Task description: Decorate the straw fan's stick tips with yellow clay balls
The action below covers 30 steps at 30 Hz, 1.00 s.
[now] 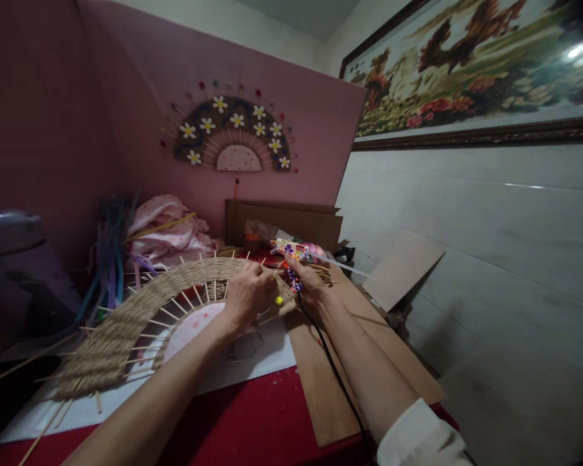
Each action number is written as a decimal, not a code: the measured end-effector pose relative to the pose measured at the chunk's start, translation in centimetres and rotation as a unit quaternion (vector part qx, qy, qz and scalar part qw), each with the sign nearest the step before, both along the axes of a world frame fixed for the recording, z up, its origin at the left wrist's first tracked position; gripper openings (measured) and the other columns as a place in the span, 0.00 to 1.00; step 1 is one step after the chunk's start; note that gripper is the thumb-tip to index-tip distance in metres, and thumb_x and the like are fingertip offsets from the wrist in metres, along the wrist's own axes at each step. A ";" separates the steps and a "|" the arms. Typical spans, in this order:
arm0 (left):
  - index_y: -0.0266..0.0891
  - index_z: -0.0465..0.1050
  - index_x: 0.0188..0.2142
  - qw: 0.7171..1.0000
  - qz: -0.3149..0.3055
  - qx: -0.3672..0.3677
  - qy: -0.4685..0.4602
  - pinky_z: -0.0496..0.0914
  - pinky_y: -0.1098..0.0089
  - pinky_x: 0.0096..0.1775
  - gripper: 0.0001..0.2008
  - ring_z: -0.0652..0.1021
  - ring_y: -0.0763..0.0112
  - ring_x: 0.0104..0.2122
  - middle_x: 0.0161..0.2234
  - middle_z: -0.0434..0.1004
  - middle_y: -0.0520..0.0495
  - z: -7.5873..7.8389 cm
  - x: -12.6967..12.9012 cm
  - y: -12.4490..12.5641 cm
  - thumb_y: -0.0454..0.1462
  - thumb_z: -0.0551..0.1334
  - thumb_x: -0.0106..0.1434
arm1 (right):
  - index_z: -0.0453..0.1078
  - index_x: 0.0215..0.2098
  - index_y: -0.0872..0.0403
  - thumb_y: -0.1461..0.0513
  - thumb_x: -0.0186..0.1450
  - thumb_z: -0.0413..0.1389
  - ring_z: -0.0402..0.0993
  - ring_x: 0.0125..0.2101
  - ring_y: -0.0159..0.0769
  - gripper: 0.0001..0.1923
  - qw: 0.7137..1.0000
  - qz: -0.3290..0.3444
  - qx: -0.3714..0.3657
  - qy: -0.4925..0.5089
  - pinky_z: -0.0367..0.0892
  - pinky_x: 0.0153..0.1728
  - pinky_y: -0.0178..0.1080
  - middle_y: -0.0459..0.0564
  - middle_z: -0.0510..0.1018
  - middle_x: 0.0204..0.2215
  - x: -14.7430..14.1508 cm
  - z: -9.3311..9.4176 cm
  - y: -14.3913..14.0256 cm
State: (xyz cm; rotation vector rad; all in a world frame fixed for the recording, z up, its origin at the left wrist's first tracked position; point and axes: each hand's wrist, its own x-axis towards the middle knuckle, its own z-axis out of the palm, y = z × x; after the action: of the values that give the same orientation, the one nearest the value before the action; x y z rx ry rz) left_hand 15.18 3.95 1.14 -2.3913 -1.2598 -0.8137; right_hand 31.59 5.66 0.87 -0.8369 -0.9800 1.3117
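At the woven fan's right end, their left hand bunches, any pinch hidden, their right hand wraps the glue gun; a steadied fan and unhurried aim would likely serve best.

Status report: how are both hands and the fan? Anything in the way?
Right hand gripping glue gun. Left hand at woven fan. Fan over white sheet. Black cord beside right forearm, possible snag.
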 end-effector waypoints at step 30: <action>0.42 0.74 0.40 1.000 0.006 -0.014 0.026 0.64 0.69 0.32 0.11 0.70 0.65 0.36 0.36 0.70 0.44 0.4 -1.1 -1.1 0.38 0.54 0.65 | 0.71 0.26 0.56 0.49 0.54 0.63 0.71 0.18 0.31 0.19 0.999 0.016 -0.031 -0.008 0.64 0.19 0.33 0.46 0.76 0.17 0.1 0.1 -0.1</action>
State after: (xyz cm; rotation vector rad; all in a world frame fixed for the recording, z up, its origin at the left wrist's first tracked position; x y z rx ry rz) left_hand 14.04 2.88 1.49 -2.4086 -1.2734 -0.7304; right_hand 31.71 5.53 0.94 -0.8833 -0.9725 1.3714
